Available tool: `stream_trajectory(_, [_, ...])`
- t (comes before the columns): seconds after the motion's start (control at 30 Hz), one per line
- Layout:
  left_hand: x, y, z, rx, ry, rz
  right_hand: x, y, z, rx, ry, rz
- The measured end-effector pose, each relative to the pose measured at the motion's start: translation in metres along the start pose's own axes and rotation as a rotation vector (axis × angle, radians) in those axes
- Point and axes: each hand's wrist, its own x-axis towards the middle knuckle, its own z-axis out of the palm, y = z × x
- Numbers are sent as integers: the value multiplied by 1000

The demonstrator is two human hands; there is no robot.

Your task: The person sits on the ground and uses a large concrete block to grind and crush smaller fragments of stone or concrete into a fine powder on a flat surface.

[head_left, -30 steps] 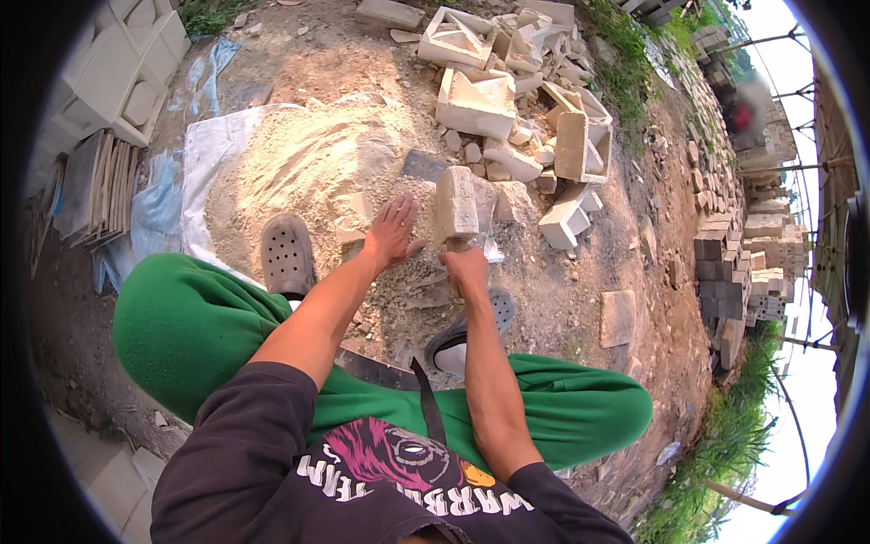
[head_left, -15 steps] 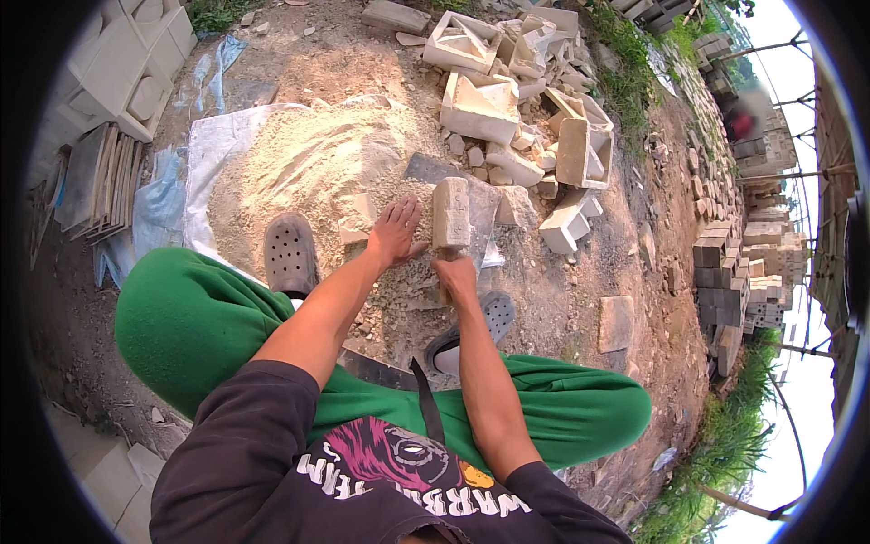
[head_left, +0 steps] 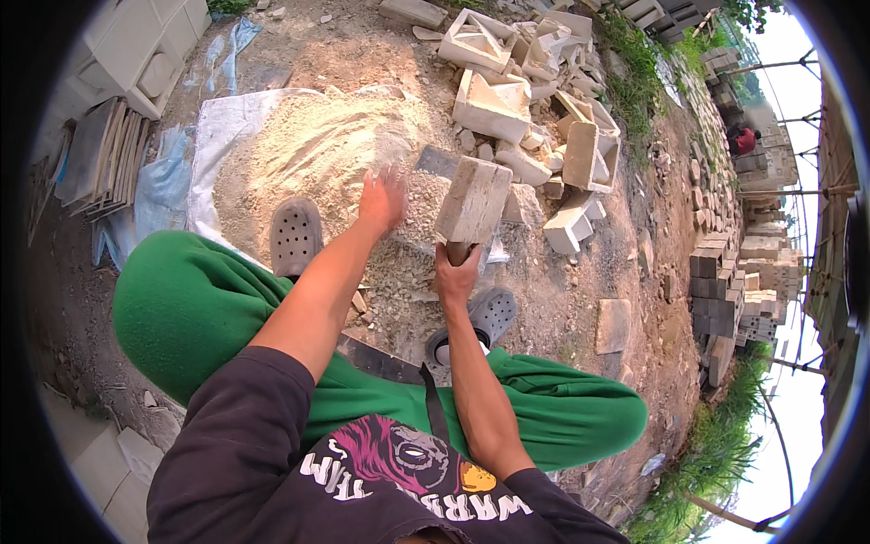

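My right hand [head_left: 458, 274] grips the short handle of a big, dust-coated mallet [head_left: 473, 199], its blocky head raised and tilted over the rubble. To its left, my left hand [head_left: 384, 198] hovers above broken pale chunks, fingers stretched out and smeared by motion, with nothing seen in it. Beneath both hands lies a heap of crushed pale rubble [head_left: 421, 204], merging on the left into a mound of fine, sandy powder [head_left: 317, 145] on a white sheet [head_left: 216, 136]. A dark flat plate [head_left: 437, 161] shows partly behind the mallet.
Broken hollow pale blocks [head_left: 492, 104] are piled at the far right of the mound. Thin boards [head_left: 104, 159] lean in a stack on the left, beside a blue plastic sheet [head_left: 163, 195]. Grey blocks [head_left: 711, 281] stand stacked on the right. My clogs [head_left: 296, 238] flank the rubble.
My right hand has lifted the mallet off the rubble, and its head now looks larger and tilted. My left hand has risen slightly and moved a little left and away from me.
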Motion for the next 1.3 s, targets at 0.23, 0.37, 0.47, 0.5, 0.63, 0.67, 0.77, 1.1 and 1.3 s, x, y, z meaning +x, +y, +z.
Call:
stream_trajectory(0.23, [4, -24, 37, -289, 249, -240, -20, 7, 22, -252, -84, 58])
stream_trajectory(0.37, [-12, -1, 10, -304, 110, -146, -21, 32, 26, -317, -201, 229])
stream_trajectory(0.47, [-20, -7, 24, -204, 208, -57, -14, 34, 24, -319, -181, 214])
stream_trajectory(0.5, [-20, -7, 25, -184, 244, -40, -9, 35, 23, -283, -252, 318])
stream_trajectory(0.63, [-22, -12, 30, -143, 294, -18, 0, 19, 12, -241, -279, 319])
stream_trajectory(0.67, [-21, -10, 29, -163, 258, -19, -1, 20, 13, -241, -278, 321])
stream_trajectory(0.77, [-25, -7, 24, -122, 344, 17, -6, 23, 20, -292, -168, 345])
stream_trajectory(1.1, [-77, 73, 35, -961, 296, -911, 3, 31, 17, -341, -241, 341])
stream_trajectory(1.3, [-67, 71, 80, -1115, 87, -1120, 10, 7, 15, -304, -232, 319])
